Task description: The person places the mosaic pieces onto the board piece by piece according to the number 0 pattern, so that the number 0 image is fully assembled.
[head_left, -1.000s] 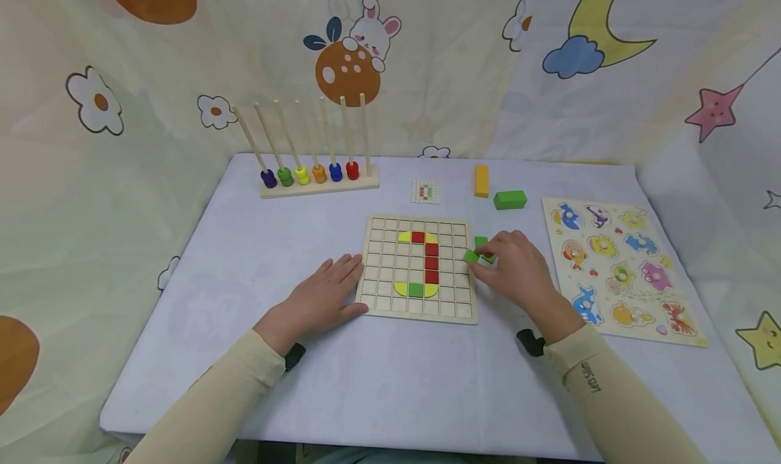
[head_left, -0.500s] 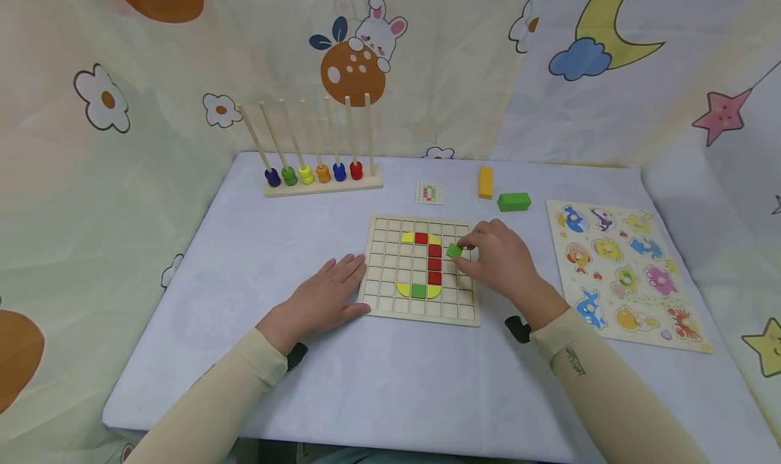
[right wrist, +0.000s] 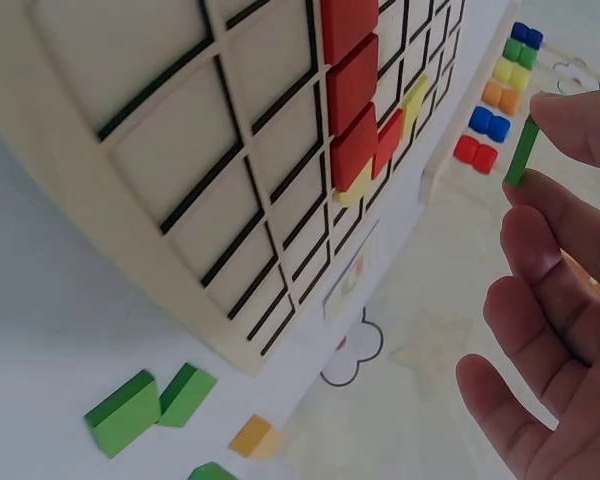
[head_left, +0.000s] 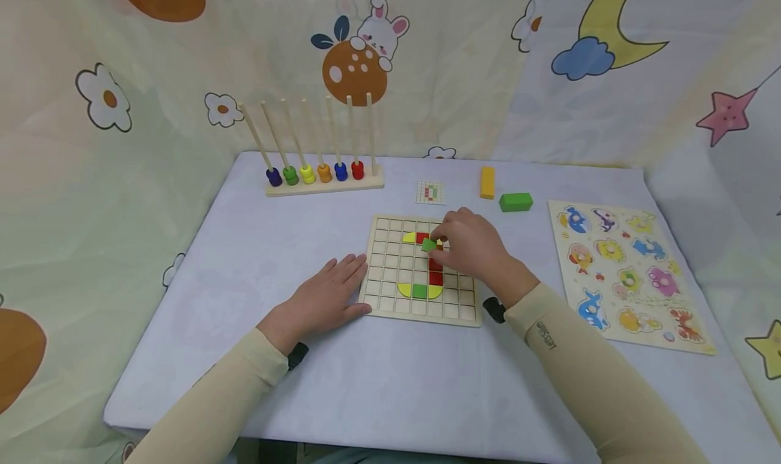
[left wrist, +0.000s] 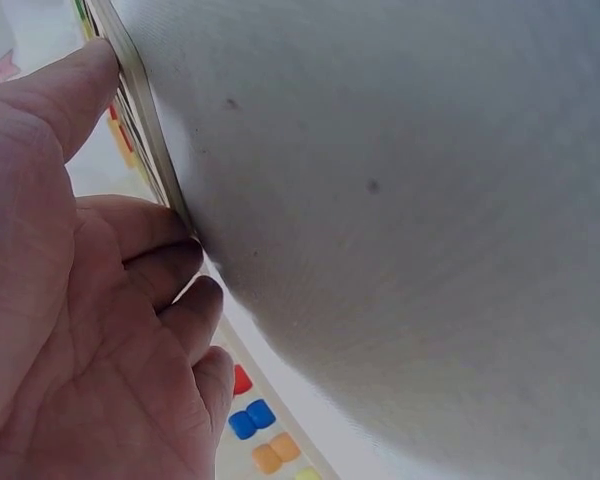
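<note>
Between thumb and index finger, my right hand (head_left: 472, 247) pinches a small green square tile (right wrist: 522, 152), held above the upper middle of the wooden grid board (head_left: 390, 304). Red tiles (head_left: 436, 278), yellow rounded tiles (head_left: 404, 290) and one green tile (head_left: 419, 291) lie in the board's cells; the right hand hides some of them in the head view. My left hand (head_left: 323, 304) lies with straight fingers at the board's left edge, its fingertips and thumb touching the rim. In the right wrist view, loose green tiles (right wrist: 125, 412) lie on the table beyond the board's side.
A small pattern card (head_left: 430, 192) lies behind the board. A rack of pegs with coloured beads (head_left: 323, 189) stands at the back left. An orange block (head_left: 487, 182) and a green block (head_left: 516, 202) sit back right, near an animal puzzle board (head_left: 628, 274).
My right hand has carried the green tile leftward from the loose tiles at the board's right side to over the upper red tiles. The left hand has stayed at the left edge.
</note>
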`<state>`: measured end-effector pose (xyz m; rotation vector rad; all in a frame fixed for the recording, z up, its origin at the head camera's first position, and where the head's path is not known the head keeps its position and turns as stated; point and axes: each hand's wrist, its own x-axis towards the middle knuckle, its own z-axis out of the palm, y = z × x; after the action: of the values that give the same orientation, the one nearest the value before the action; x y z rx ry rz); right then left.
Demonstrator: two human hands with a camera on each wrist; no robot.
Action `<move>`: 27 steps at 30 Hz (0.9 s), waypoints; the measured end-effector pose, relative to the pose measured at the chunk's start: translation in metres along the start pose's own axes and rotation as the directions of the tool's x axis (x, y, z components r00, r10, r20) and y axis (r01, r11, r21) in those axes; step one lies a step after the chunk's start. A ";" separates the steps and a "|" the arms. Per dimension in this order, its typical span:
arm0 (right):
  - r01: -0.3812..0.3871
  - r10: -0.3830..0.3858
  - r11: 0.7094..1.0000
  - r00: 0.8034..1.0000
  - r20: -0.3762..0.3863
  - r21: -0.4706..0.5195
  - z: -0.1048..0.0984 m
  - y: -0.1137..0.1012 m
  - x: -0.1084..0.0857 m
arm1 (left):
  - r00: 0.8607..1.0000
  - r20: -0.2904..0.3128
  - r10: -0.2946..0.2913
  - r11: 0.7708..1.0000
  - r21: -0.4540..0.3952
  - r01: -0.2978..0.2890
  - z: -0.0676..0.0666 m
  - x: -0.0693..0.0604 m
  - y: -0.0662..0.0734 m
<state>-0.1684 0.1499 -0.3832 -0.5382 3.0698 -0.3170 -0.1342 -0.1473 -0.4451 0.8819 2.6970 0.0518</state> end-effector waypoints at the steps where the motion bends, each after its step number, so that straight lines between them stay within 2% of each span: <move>1: 0.005 -0.005 1.000 1.000 0.010 -0.005 0.001 -0.001 0.003 | 1.000 0.002 -0.001 1.000 0.001 0.001 0.000 0.000 0.000; 11: 0.042 -0.038 0.998 0.996 0.080 -0.044 0.007 -0.010 0.022 | 1.000 0.007 -0.005 1.000 0.005 0.005 0.001 0.000 -0.001; 19: 0.077 -0.069 0.994 0.993 0.100 -0.077 0.016 -0.014 0.035 | 1.000 -0.001 0.022 1.000 0.005 -0.022 -0.005 -0.003 0.001; 27: 0.071 -0.059 0.994 0.987 0.146 -0.079 0.021 -0.017 0.042 | 1.000 0.002 0.016 1.000 0.000 -0.016 -0.005 -0.003 0.002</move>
<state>-0.2014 0.1163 -0.3996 -0.6355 2.9411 -0.1433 -0.1325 -0.1473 -0.4389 0.9025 2.6883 0.0548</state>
